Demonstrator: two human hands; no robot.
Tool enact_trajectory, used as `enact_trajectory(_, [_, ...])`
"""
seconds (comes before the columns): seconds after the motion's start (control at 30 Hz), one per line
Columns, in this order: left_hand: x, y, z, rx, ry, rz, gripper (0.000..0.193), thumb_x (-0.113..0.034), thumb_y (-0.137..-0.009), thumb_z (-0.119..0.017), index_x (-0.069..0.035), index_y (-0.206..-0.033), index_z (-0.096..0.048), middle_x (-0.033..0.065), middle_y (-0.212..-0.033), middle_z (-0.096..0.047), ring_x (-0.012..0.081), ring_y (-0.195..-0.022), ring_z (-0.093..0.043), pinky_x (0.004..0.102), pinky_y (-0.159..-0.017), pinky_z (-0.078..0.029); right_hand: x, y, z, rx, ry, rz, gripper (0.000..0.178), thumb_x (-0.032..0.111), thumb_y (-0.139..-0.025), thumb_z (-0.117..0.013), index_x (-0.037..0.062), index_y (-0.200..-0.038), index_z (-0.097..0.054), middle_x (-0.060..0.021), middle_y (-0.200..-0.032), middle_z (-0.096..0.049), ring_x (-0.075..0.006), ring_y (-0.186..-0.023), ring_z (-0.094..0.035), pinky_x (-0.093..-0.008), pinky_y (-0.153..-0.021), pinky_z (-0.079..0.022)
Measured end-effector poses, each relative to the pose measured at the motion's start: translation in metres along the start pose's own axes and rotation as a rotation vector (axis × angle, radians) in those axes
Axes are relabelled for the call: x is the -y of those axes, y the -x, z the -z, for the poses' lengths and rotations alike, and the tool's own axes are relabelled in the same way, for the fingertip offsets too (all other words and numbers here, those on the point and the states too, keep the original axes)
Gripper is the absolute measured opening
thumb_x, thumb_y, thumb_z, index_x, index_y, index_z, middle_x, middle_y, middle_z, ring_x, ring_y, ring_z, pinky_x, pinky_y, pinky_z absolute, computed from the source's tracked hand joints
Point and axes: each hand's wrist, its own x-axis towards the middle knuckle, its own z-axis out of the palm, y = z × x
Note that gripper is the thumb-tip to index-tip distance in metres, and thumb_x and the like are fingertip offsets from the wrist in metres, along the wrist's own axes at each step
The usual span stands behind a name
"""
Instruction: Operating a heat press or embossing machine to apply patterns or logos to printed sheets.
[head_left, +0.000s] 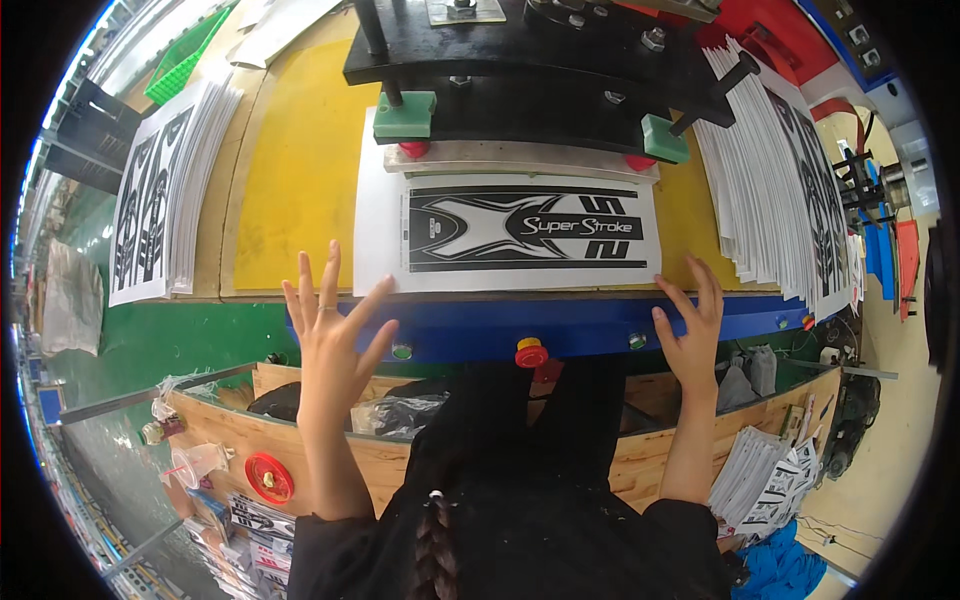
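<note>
A white sheet printed with a black-and-white graphic (525, 228) lies on the yellow work surface, its far edge under the metal bar (520, 160) of a black press (540, 90). At the sheet's lower left corner is my left hand (335, 325), fingers spread, the index fingertip at or just over the paper's edge. My right hand (693, 315) is by the lower right corner, its fingers apart and one fingertip close to the paper. Neither hand holds anything. Whether the fingertips press on the sheet, I cannot tell.
Stacks of printed sheets stand left (160, 200) and right (770, 190) on the yellow surface (290, 170). A blue front rail (460, 325) carries a red push button (530, 352) and green buttons. Below is a wooden bin (380, 455). A green basket (190, 55) sits far left.
</note>
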Motion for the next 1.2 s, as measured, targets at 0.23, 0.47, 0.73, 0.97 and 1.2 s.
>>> enact_trajectory(0.23, [0.009, -0.05, -0.032, -0.065, -0.173, -0.018, 0.047, -0.036, -0.097, -0.065, -0.032, -0.144, -0.061, 0.0191, -0.167, -0.024, 0.0449, -0.156, -0.01, 0.0615, -0.124, -0.007, -0.006, -0.04, -0.018, 0.014, -0.006, -0.049, 0.048, 0.028, -0.092, -0.069, 0.0198, -0.139, -0.065, -0.0181, -0.16, -0.038, -0.0445, -0.148, -0.031, -0.0522, -0.121, -0.025])
enact_trajectory(0.47, [0.017, -0.083, -0.053, -0.155, -0.143, -0.024, 0.048, -0.038, -0.097, -0.063, -0.03, -0.144, -0.06, 0.0199, -0.161, -0.037, 0.0433, -0.154, -0.021, 0.0565, -0.125, -0.012, -0.03, -0.078, -0.038, -0.02, -0.068, -0.039, 0.048, 0.028, -0.092, -0.07, 0.0211, -0.139, -0.065, -0.0185, -0.157, -0.044, -0.0411, -0.149, -0.033, -0.0496, -0.122, -0.026])
enact_trajectory(0.73, [0.02, -0.078, -0.056, -0.264, -0.099, -0.059, 0.04, -0.031, -0.087, -0.072, -0.028, -0.127, -0.072, 0.0122, -0.15, -0.051, 0.0394, -0.149, -0.034, 0.0541, -0.125, -0.019, -0.03, -0.081, -0.042, -0.054, -0.162, -0.045, 0.047, 0.024, -0.089, -0.072, 0.02, -0.136, -0.067, -0.0183, -0.155, -0.047, -0.0395, -0.146, -0.039, -0.049, -0.121, -0.03])
enact_trajectory(0.97, [0.019, -0.08, -0.055, -0.23, -0.001, -0.034, 0.046, -0.034, -0.088, -0.072, -0.03, -0.133, -0.067, 0.0121, -0.152, -0.049, 0.0376, -0.147, -0.039, 0.0531, -0.123, -0.024, -0.031, -0.082, -0.043, -0.048, -0.165, -0.056, 0.046, 0.024, -0.089, -0.072, 0.0199, -0.134, -0.067, -0.0173, -0.153, -0.049, -0.0383, -0.145, -0.041, -0.0483, -0.12, -0.03])
enact_trajectory(1.2, [0.019, -0.082, -0.058, -0.265, -0.049, -0.019, 0.041, -0.032, -0.088, -0.071, -0.031, -0.129, -0.071, 0.0135, -0.153, -0.049, 0.0422, -0.145, -0.04, 0.053, -0.122, -0.025, -0.032, -0.082, -0.043, -0.044, -0.15, -0.062, 0.045, 0.024, -0.089, -0.071, 0.0198, -0.134, -0.067, -0.016, -0.154, -0.05, -0.037, -0.146, -0.041, -0.0479, -0.12, -0.03])
